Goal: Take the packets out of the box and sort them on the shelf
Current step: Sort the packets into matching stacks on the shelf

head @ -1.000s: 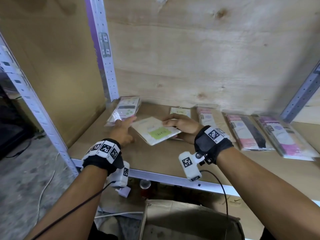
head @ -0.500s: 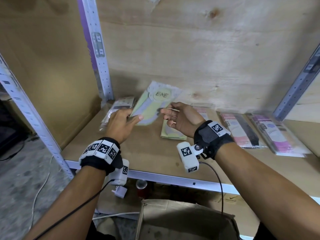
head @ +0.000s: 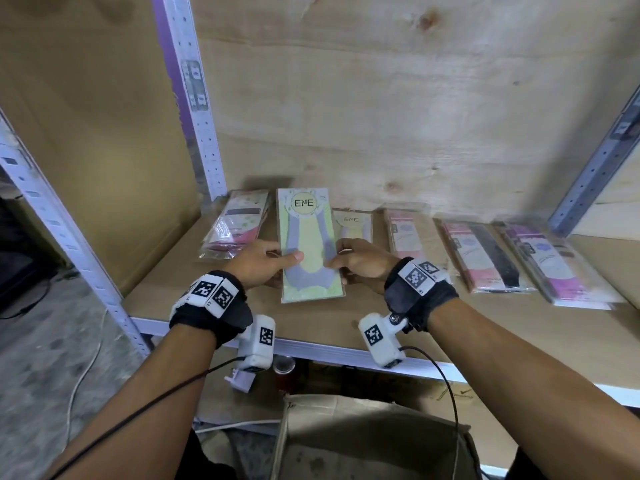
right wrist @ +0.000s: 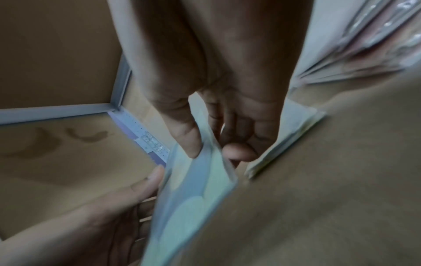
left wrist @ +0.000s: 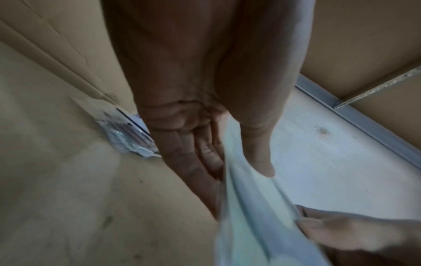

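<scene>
Both my hands are on one packet. My left hand (head: 258, 263) pinches the green ENE packet (head: 309, 244) on its left edge, thumb on the printed face, fingers underneath. My right hand (head: 363, 261) pinches the right edge the same way, thumb on top. The left wrist view confirms it: thumb (left wrist: 259, 144) over the film, fingers (left wrist: 200, 162) below.

The packet is face up, long axis running near to far, ENE logo at the far end. It's held above the shelf board (head: 346, 317), left of centre. Whether its near end touches the board I can't tell.

A second ENE packet (head: 353, 225) lies flat just right of it and further back, partly hidden by my right hand. A pink-and-white stack (head: 237, 220) sits at the far left corner by the upright post (head: 194, 98). Three pink packets (head: 485, 258) lie in a row to the right.

The cardboard box (head: 374, 441) is below the shelf's near edge, between my forearms.
</scene>
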Demonstrator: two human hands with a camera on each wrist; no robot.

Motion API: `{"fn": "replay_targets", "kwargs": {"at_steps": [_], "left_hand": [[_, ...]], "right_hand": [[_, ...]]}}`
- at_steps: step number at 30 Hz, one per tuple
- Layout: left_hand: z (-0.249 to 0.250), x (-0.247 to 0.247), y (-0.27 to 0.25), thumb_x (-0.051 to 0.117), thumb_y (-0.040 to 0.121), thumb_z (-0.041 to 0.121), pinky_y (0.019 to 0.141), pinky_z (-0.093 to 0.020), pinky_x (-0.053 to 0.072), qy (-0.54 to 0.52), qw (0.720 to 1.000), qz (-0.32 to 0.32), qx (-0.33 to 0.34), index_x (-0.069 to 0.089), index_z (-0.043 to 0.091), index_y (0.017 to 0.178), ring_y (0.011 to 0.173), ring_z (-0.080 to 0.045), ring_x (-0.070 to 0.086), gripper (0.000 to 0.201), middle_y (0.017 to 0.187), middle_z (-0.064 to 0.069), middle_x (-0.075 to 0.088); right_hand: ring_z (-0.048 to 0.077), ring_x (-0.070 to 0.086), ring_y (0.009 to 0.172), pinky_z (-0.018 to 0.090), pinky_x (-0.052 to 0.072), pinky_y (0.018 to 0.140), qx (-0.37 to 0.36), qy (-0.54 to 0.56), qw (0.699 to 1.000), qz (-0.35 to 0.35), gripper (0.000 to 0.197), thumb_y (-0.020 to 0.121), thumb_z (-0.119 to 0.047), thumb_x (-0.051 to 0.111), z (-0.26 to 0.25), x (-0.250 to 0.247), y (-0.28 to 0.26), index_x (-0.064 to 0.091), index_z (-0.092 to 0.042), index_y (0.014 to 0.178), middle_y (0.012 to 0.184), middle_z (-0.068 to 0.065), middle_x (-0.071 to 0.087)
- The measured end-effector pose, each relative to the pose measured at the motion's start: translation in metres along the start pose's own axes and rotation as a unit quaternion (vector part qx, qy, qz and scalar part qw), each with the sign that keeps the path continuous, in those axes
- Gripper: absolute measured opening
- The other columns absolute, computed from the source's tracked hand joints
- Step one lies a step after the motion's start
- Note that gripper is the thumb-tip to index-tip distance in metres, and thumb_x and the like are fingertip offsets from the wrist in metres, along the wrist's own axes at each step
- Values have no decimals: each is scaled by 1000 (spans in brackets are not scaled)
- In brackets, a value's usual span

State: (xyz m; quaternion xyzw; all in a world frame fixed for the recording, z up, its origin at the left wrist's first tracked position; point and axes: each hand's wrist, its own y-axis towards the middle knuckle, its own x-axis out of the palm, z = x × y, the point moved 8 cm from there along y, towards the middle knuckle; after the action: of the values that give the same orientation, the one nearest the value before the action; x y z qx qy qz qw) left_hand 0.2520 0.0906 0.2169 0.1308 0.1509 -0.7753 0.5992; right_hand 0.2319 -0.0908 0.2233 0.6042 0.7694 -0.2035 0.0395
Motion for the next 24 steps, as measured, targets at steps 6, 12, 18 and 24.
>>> {"fn": "replay_targets", "kwargs": {"at_steps": [6, 12, 18, 24], "left_hand": [[-9, -39, 16, 77, 83, 40, 76, -35, 61, -153, 974, 168, -23, 63, 9, 108, 95, -25, 70, 42, 112, -8, 70], [-26, -54, 26, 82, 71, 52, 93, -41, 57, -180, 963, 198, -39, 80, 24, 76, 94, -20, 74, 29, 89, 1, 79], [-29, -35, 31, 84, 71, 47, 71, -30, 54, -284, 945, 145, -77, 77, 16, 95, 89, -23, 73, 40, 101, -6, 78], [-6, -6, 32, 66, 86, 57, 73, -23, 56, -345, 934, 70, -63, 69, 21, 120, 100, -10, 70, 50, 111, 2, 76]], "right_hand": [[14, 35, 55, 26, 35, 55, -11, -7, 997, -80, 21, 94, -4, 61, 5, 4, -16, 49, -12, 79, 67, 2, 39], [56, 36, 128, 62, 25, 112, -15, -85, 992, -94, 49, 96, -18, 62, 8, -4, -23, 46, 10, 133, 141, 40, 35], [27, 62, 101, 44, 38, 111, -24, -119, 988, -95, 33, 96, -26, 61, 4, -16, -23, 56, -9, 124, 110, 16, 66], [11, 58, 85, 25, 40, 87, -47, -83, 995, -29, 10, 92, -26, 68, -12, -41, -19, 59, -21, 92, 89, -6, 63]]}}
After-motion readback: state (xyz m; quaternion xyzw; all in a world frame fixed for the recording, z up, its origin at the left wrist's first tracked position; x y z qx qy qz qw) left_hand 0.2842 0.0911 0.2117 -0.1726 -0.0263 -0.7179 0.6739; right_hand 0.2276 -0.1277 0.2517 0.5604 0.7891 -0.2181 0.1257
